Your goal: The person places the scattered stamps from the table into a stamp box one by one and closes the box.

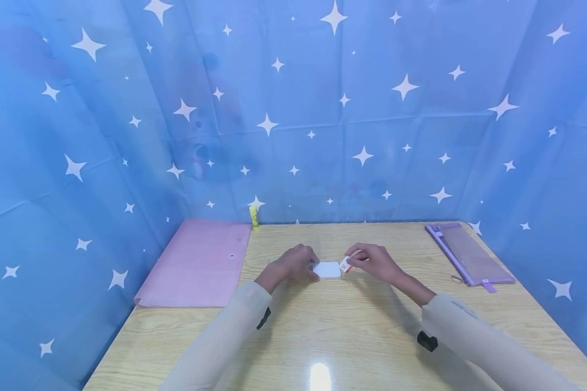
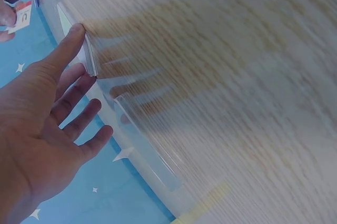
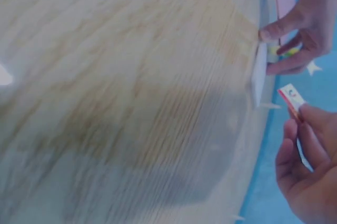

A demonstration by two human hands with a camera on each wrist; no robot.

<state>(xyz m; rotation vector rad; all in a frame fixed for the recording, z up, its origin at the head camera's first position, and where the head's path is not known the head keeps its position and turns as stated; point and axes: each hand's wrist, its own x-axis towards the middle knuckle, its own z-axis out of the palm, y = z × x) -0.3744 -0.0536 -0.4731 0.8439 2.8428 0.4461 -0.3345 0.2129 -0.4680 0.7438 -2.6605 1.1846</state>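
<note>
A flat white case (image 1: 329, 270) lies on the table in the middle of the head view. At its left end my left hand (image 1: 297, 263) holds it, the thumb (image 2: 73, 37) on the near edge and the fingers round the far side. Just beyond the other end, my right hand (image 1: 375, 262) pinches a small white card (image 3: 291, 98) between thumb and fingertips. A red edge and a dark printed mark show on that card. Beside the left hand, a clear plastic piece (image 2: 150, 145) lies on the table in the left wrist view.
A pink folder (image 1: 195, 266) covers the table's left side. Near the back edge stands a yellow tube (image 1: 254, 216). On the right lies a purple zip pouch (image 1: 474, 255). Blue star-printed cloth (image 1: 303, 146) hangs behind the table and on both sides.
</note>
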